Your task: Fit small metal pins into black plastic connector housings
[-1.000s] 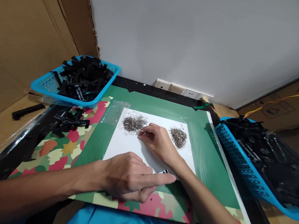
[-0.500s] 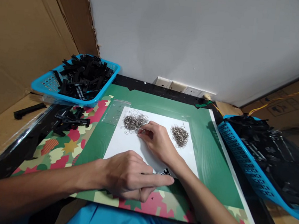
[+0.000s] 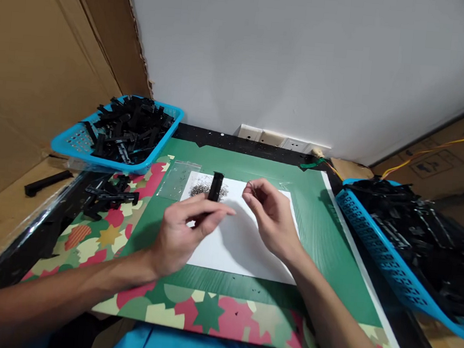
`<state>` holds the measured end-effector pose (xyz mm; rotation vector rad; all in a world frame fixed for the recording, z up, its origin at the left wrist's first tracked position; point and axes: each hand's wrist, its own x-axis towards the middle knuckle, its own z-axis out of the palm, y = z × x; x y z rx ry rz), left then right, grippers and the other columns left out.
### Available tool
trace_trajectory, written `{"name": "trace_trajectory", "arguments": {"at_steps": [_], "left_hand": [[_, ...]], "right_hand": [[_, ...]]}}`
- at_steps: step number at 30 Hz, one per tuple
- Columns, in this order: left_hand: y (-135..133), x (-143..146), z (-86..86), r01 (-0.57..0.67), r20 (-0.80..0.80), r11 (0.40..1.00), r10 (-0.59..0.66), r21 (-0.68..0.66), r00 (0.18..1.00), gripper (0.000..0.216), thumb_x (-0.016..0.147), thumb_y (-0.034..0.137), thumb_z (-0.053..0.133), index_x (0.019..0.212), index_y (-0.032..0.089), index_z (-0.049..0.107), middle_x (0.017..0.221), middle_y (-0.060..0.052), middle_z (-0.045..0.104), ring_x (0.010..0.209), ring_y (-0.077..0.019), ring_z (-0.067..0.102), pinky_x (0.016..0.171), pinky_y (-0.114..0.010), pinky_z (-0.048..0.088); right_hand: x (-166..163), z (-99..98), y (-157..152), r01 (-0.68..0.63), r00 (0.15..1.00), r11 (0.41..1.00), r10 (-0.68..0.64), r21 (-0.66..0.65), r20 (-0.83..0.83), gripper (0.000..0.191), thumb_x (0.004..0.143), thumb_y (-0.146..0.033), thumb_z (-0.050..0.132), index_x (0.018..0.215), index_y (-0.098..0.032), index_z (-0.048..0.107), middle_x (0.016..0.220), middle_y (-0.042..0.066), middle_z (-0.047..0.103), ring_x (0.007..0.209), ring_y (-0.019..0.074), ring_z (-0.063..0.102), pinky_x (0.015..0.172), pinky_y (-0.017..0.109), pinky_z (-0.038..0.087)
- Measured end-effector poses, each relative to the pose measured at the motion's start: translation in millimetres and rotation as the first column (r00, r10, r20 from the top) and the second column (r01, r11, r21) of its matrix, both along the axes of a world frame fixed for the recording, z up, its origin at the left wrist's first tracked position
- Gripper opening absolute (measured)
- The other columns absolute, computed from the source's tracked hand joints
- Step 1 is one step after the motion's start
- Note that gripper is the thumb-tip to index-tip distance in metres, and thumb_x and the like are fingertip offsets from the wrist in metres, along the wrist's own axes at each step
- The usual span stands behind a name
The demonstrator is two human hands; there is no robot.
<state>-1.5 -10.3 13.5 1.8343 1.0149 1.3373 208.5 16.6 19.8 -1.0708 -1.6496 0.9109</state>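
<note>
My left hand (image 3: 189, 227) is closed on a narrow black plastic part (image 3: 215, 186), which stands up from the fingers above a white sheet (image 3: 245, 251). To its right, my right hand (image 3: 271, 212) pinches a tiny metal wire piece (image 3: 254, 190) between thumb and fingertips; its exact shape is too small to make out. Behind the black part lies a pile of small wire pieces (image 3: 199, 188), partly covered by it. A second pile, at the sheet's right, is hidden by my right hand. The two hands are apart.
A blue basket (image 3: 168, 138) of black plastic parts stands back left, and another blue basket (image 3: 379, 252) is at the right. Loose black parts (image 3: 110, 196) lie on the patterned mat at left. A clear plastic bag (image 3: 178, 177) lies beside the sheet. Sockets (image 3: 271, 138) line the wall.
My left hand has risen from the mat's front, bringing the black part upright into view. My right hand has left the left pile and moved right, pinching a tiny piece.
</note>
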Motion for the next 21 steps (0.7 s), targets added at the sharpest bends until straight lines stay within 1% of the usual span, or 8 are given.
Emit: {"name": "trace_trajectory", "arguments": {"at_steps": [2,4,8,10,12,16,18,21], "left_hand": [[6.6,0.9,0.2,0.002,0.047,0.987,0.006,-0.162,0.999,0.026,0.103,0.039,0.068,0.102,0.017,0.082,0.085,-0.004,0.070,0.064,-0.0100,0.050,0.056,-0.021,0.040],[11.6,2.3,-1.9,0.094,0.125,0.949,-0.059,-0.302,0.990,0.031,0.102,0.045,0.067,0.103,0.015,0.079,0.081,-0.002,0.065,0.059,-0.0084,0.044,0.051,-0.020,0.036],[13.7,5.5,-7.1,0.314,0.277,0.821,-0.198,-0.477,0.940,0.036,0.103,0.051,0.063,0.100,0.015,0.070,0.068,0.005,0.043,0.052,-0.0063,0.030,0.044,-0.019,0.024],[12.7,6.4,-9.4,0.370,0.328,0.782,-0.224,-0.501,0.918,0.036,0.103,0.051,0.063,0.095,0.016,0.065,0.068,0.006,0.038,0.052,-0.0056,0.027,0.043,-0.018,0.021],[12.2,6.5,-11.9,0.401,0.364,0.766,-0.233,-0.502,0.902,0.036,0.104,0.050,0.063,0.092,0.017,0.060,0.069,0.006,0.035,0.052,-0.0051,0.025,0.044,-0.018,0.019],[13.2,4.8,-16.2,0.428,0.385,0.750,-0.248,-0.505,0.889,0.035,0.105,0.050,0.062,0.091,0.018,0.057,0.069,0.007,0.034,0.052,-0.0055,0.024,0.045,-0.017,0.019],[13.6,3.7,-16.6,0.410,0.367,0.760,-0.241,-0.504,0.899,0.035,0.104,0.051,0.062,0.093,0.018,0.059,0.069,0.006,0.034,0.053,-0.0060,0.025,0.045,-0.018,0.020],[13.0,2.8,-14.7,0.333,0.303,0.813,-0.204,-0.477,0.931,0.033,0.103,0.051,0.064,0.096,0.018,0.062,0.069,0.006,0.037,0.054,-0.0066,0.029,0.047,-0.019,0.022]], "right_hand": [[0.4,4.2,-5.2,0.032,0.998,0.999,-0.030,0.039,-0.051,0.008,0.105,-0.030,0.062,0.101,-0.023,0.061,0.092,0.003,0.062,0.083,0.0179,0.056,0.074,0.031,0.046],[-2.0,5.3,-10.4,0.057,0.998,0.992,-0.055,0.109,-0.021,0.007,0.105,-0.027,0.061,0.099,-0.024,0.062,0.092,0.003,0.063,0.081,0.0179,0.057,0.073,0.033,0.047],[-9.3,0.9,-17.7,0.034,0.988,0.948,-0.080,0.315,0.135,0.012,0.106,-0.018,0.056,0.099,-0.025,0.062,0.094,0.005,0.067,0.085,0.0195,0.061,0.075,0.035,0.050],[-11.6,-2.2,-18.9,-0.009,0.984,0.921,-0.061,0.390,0.167,0.014,0.106,-0.014,0.055,0.102,-0.024,0.063,0.095,0.006,0.068,0.089,0.0205,0.064,0.077,0.037,0.053],[-12.3,-4.1,-18.6,-0.051,0.983,0.900,-0.032,0.434,0.180,0.015,0.106,-0.012,0.055,0.105,-0.024,0.064,0.096,0.006,0.069,0.091,0.0210,0.065,0.079,0.038,0.054],[-9.7,-2.3,-16.6,-0.110,0.983,0.895,0.035,0.432,0.178,0.015,0.105,-0.011,0.059,0.105,-0.024,0.067,0.096,0.006,0.071,0.090,0.0209,0.065,0.080,0.038,0.054],[-7.7,0.1,-16.1,-0.131,0.986,0.906,0.079,0.402,0.144,0.013,0.103,-0.011,0.063,0.105,-0.023,0.069,0.096,0.005,0.071,0.090,0.0206,0.065,0.079,0.038,0.054],[-6.1,2.7,-16.5,-0.102,0.994,0.940,0.084,0.327,0.068,0.011,0.099,-0.013,0.068,0.105,-0.022,0.071,0.096,0.004,0.072,0.088,0.0194,0.064,0.076,0.036,0.051]]}}
